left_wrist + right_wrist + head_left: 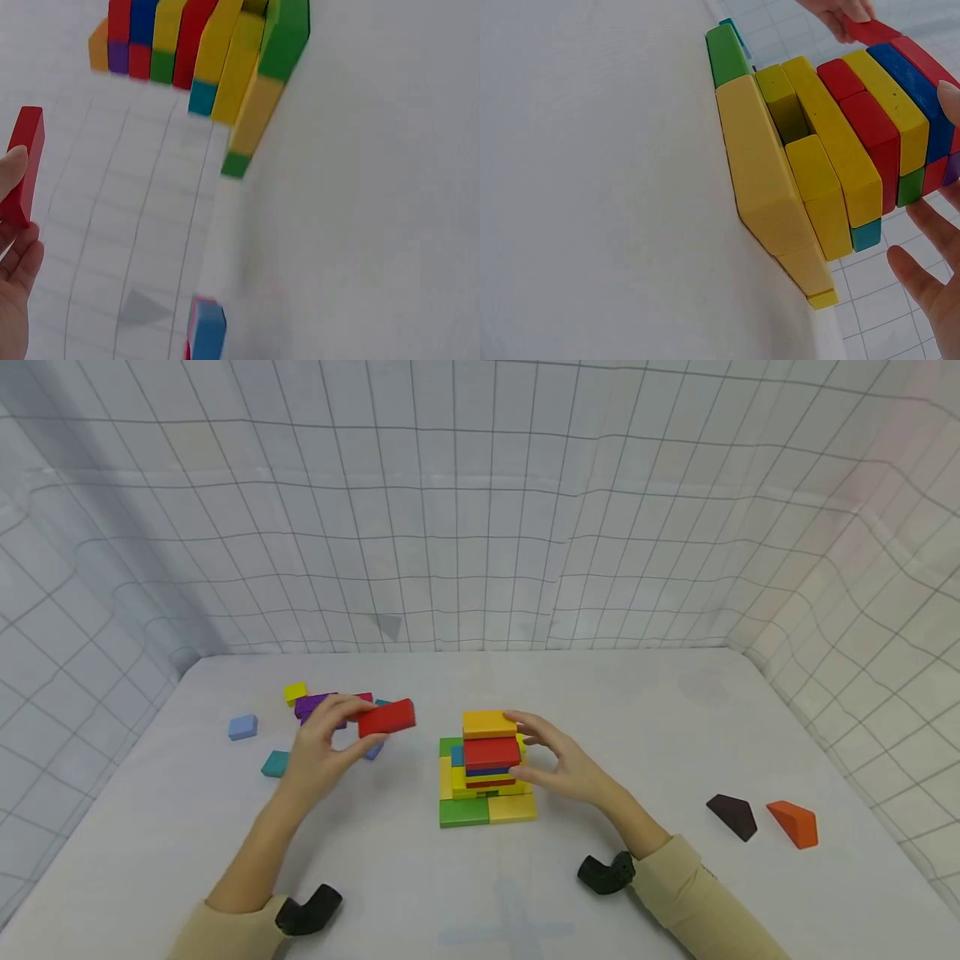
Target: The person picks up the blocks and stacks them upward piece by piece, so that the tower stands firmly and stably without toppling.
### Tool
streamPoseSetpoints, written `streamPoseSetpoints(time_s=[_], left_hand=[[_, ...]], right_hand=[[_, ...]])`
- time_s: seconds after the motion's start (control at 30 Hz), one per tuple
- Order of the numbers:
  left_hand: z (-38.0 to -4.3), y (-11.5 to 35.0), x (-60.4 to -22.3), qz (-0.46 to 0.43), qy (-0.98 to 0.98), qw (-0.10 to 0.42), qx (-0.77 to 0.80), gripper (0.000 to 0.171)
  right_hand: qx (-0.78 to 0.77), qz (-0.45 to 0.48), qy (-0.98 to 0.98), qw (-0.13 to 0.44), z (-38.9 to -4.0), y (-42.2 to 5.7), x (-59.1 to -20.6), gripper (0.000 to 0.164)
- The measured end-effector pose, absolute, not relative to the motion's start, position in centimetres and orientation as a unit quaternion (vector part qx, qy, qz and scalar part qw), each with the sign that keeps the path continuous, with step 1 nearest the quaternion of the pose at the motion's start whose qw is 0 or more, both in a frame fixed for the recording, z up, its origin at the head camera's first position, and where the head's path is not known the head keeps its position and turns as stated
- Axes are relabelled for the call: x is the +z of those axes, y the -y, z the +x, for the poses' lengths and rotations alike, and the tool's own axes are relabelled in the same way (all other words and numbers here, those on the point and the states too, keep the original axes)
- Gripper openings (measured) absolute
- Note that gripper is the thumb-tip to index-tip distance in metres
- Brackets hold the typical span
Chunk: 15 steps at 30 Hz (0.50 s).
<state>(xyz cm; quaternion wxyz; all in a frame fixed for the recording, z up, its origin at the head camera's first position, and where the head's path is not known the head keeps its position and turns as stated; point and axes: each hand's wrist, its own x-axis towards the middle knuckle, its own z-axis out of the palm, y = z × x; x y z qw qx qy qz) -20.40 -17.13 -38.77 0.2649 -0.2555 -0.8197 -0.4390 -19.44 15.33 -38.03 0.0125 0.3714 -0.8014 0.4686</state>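
Our left hand pinches a red block; our right hand curves thumb and fingers around the block tower beside it. Purple blocks lie just beyond our left hand.

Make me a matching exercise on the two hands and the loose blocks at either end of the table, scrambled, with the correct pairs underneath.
1. Left hand
2. Right hand
3. Leftmost loose block in the head view
4. Rightmost loose block in the head view

A. Orange
B. Beside the block tower
C. Pinching a red block
D. Light blue

Pairs: 1-C, 2-B, 3-D, 4-A
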Motion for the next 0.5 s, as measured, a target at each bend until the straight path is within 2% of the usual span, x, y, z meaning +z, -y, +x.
streamPoseSetpoints(time_s=[0.23, 0.4, 0.5], left_hand=[[-19.1, 11.7, -38.1, -0.336, 0.802, 0.252, -0.426, 0.040], [-18.3, 9.5, -38.4, -0.342, 0.821, 0.224, -0.398, 0.039], [-18.0, 8.6, -38.7, -0.338, 0.830, 0.227, -0.381, 0.039]], right_hand=[[0.474, 0.369, 0.799, 0.009, -21.0, -15.9, -40.7, 0.069], [0.474, 0.376, 0.796, 0.010, -21.2, -16.1, -40.9, 0.067], [0.475, 0.381, 0.794, 0.011, -21.2, -16.1, -40.8, 0.067]])
